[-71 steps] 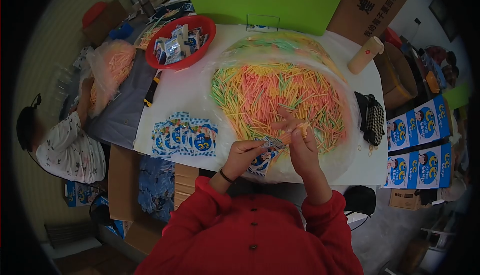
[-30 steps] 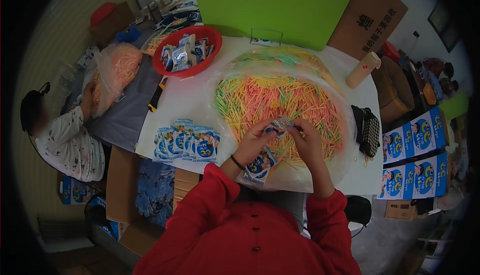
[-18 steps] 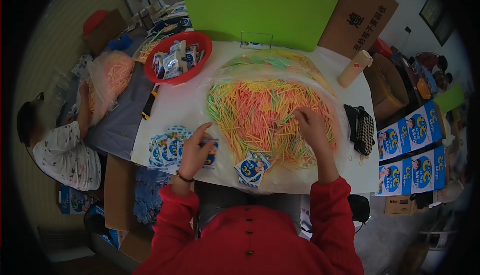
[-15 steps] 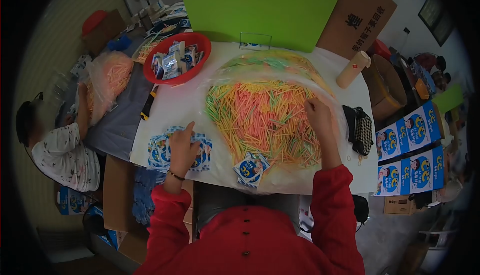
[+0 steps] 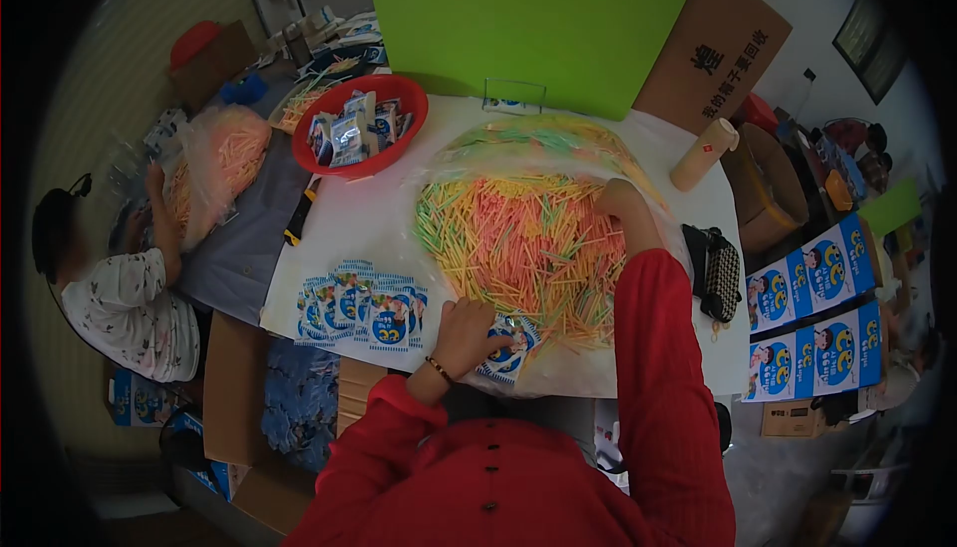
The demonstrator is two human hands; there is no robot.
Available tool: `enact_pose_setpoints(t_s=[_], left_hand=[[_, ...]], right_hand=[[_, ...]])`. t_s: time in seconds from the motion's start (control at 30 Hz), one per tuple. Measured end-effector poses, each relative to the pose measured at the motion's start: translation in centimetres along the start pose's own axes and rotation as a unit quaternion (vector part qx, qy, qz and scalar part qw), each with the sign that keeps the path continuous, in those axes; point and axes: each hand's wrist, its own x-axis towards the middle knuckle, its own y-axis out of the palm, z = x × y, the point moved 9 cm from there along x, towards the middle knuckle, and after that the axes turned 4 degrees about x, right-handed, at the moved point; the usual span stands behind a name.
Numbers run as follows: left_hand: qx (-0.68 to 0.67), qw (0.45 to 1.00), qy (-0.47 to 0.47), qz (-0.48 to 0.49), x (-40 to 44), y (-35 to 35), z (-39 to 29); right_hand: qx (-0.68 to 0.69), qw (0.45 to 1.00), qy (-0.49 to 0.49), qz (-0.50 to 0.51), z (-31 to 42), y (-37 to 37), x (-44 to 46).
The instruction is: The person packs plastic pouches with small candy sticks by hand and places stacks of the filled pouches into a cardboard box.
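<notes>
My left hand (image 5: 466,336) is at the table's near edge, fingers apart, touching a single blue-and-white printed packet (image 5: 513,350). My right hand (image 5: 623,204) reaches to the upper right of a large heap of thin pink, yellow and green sticks (image 5: 528,248). Its fingers point down at the sticks, and their tips are hidden. The heap lies in an opened clear plastic bag (image 5: 528,138). Left of my left hand, several matching packets (image 5: 359,308) lie in an overlapping group on the white table (image 5: 399,213).
A red basin (image 5: 399,153) of filled packets stands back left, near a yellow-black cutter (image 5: 300,210). A cylindrical container (image 5: 704,153) and a checkered pouch (image 5: 720,273) are on the right. A green board (image 5: 528,24) rises behind. Another person (image 5: 135,298) sits at left.
My left hand has moved right, from above the packet group to the single packet. My right hand has shifted slightly up and left over the sticks, its forearm reaching further forward.
</notes>
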Motion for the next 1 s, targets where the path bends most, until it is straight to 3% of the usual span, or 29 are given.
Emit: enact_pose_setpoints(t_s=[0.07,0.17,0.33,0.37,0.43,0.53,0.57,0.6,0.67,0.73,0.8,0.83,0.87,0.9,0.93,1.0], left_hand=[[-0.024,0.985,-0.077,0.153,0.2,2.0,1.4],[-0.072,0.967,-0.12,0.211,0.4,2.7,2.3],[-0.133,0.971,-0.121,0.159,0.3,3.6,3.6],[-0.14,0.972,-0.127,0.138,0.4,3.4,3.9],[-0.124,0.981,-0.103,0.105,0.8,2.5,3.4],[-0.071,0.992,-0.061,0.085,1.3,2.1,2.8],[-0.059,0.998,-0.018,0.014,1.5,0.7,2.0],[-0.046,0.997,0.025,-0.057,1.4,-0.8,1.2],[-0.088,0.995,-0.029,-0.032,1.5,-0.5,2.2],[-0.131,0.988,-0.083,-0.005,1.6,-0.7,2.8],[-0.313,0.932,-0.183,-0.013,1.0,-1.2,4.0],[-0.314,0.931,-0.187,-0.011,0.9,-0.7,4.1],[-0.486,0.848,-0.206,-0.053,0.6,0.0,4.6],[-0.639,0.731,-0.218,-0.094,0.4,0.7,5.0],[-0.64,0.73,-0.222,-0.093,0.3,0.7,5.1],[-0.698,0.666,-0.264,-0.009,0.1,2.5,4.3]], right_hand=[[0.018,1.0,0.006,0.022,-0.3,0.0,-0.9],[0.105,0.993,-0.033,-0.03,0.7,-1.5,-4.4],[0.237,0.971,-0.025,-0.028,-6.1,1.5,-1.8],[0.236,0.971,-0.021,-0.029,-6.6,2.0,-1.7],[0.141,0.979,-0.054,-0.134,-6.5,1.2,-2.2],[0.144,0.986,0.004,-0.081,-4.3,0.5,-4.8],[0.145,0.986,0.003,-0.08,-4.3,0.7,-4.8],[0.198,0.976,-0.011,-0.093,-4.1,0.8,-4.7],[0.251,0.962,-0.023,-0.103,-4.1,1.5,-5.0],[0.465,0.875,-0.104,-0.089,-2.8,2.5,-7.2],[0.483,0.862,-0.095,-0.123,-2.1,2.5,-11.6],[0.5,0.847,-0.088,-0.159,-1.9,2.8,-13.8],[0.5,0.848,-0.086,-0.155,-1.7,4.9,-15.0],[0.533,0.808,-0.131,-0.213,-1.9,5.9,-16.7],[0.563,0.762,-0.174,-0.269,-2.2,6.7,-18.3],[0.549,0.774,-0.163,-0.269,-3.1,10.1,-18.6]])
